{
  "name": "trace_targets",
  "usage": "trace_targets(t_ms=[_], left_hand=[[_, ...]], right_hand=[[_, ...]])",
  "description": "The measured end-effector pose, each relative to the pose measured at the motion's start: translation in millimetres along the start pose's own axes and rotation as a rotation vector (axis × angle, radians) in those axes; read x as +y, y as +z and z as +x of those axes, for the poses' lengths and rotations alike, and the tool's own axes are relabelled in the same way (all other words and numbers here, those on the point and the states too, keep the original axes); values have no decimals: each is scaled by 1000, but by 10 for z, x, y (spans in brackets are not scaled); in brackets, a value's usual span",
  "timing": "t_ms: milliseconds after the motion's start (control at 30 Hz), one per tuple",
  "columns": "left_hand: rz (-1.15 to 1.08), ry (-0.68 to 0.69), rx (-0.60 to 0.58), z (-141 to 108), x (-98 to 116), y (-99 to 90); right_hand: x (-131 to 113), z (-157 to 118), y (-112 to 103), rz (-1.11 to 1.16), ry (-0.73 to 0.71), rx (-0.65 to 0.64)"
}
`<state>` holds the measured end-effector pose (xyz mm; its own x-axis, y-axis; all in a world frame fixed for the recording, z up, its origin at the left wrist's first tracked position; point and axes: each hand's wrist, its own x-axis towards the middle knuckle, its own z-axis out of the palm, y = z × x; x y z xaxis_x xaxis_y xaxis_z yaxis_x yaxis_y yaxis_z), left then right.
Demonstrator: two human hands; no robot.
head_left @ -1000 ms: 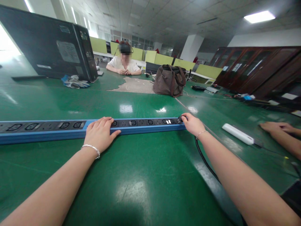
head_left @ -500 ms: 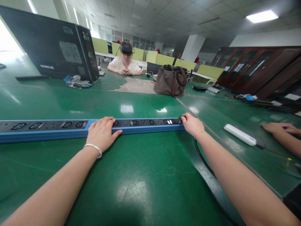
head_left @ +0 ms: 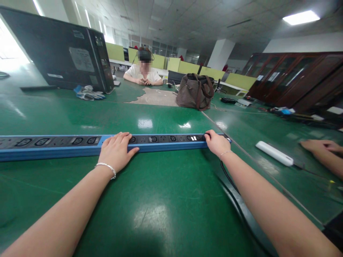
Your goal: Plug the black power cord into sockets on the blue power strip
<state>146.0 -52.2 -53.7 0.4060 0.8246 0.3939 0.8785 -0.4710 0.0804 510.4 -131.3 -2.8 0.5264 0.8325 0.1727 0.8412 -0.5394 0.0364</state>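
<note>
A long blue power strip (head_left: 171, 145) with a row of black sockets lies across the green table. My left hand (head_left: 115, 150) grips it near the middle, fingers over the top and thumb along the front side. Towards the strip's right end, my right hand (head_left: 217, 142) pinches a black plug (head_left: 205, 136), mostly hidden by the fingers, against the socket face. How deep the plug sits cannot be seen. From under my right wrist a black cable (head_left: 230, 180) runs down towards me.
A black computer tower (head_left: 61, 53) stands at the back left beside work gloves (head_left: 89, 93). A brown bag (head_left: 194, 92) sits at the back. Across the table is a seated person (head_left: 144, 71). Another person's hands (head_left: 318, 146) rest at right, near a white bar-shaped device (head_left: 274, 153).
My right hand has shifted slightly left and down with the plug, and the strip's right end now shows beyond it. My left hand stays in place.
</note>
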Motion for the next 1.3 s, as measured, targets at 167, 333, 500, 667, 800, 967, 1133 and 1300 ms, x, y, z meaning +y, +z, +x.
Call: trace_targets(t_ms=[167, 333, 500, 667, 800, 967, 1133, 1300], left_hand=[[27, -1, 4, -8, -4, 7], [27, 0, -2, -6, -6, 11], [24, -2, 2, -5, -8, 17], [9, -2, -1, 3, -15, 28], [9, -8, -1, 9, -19, 35], [9, -8, 3, 1, -5, 17], [2, -7, 9, -7, 7, -4], [-15, -8, 5, -2, -2, 6]], right_hand=[[29, 42, 6, 38, -16, -5], [11, 8, 30, 25, 9, 20], [-16, -35, 72, 25, 25, 82], [39, -9, 142, 118, -18, 126], [100, 57, 185, 271, 4, 118], [122, 106, 262, 438, 53, 170], [97, 106, 345, 547, 88, 223], [190, 141, 218, 938, 189, 370]])
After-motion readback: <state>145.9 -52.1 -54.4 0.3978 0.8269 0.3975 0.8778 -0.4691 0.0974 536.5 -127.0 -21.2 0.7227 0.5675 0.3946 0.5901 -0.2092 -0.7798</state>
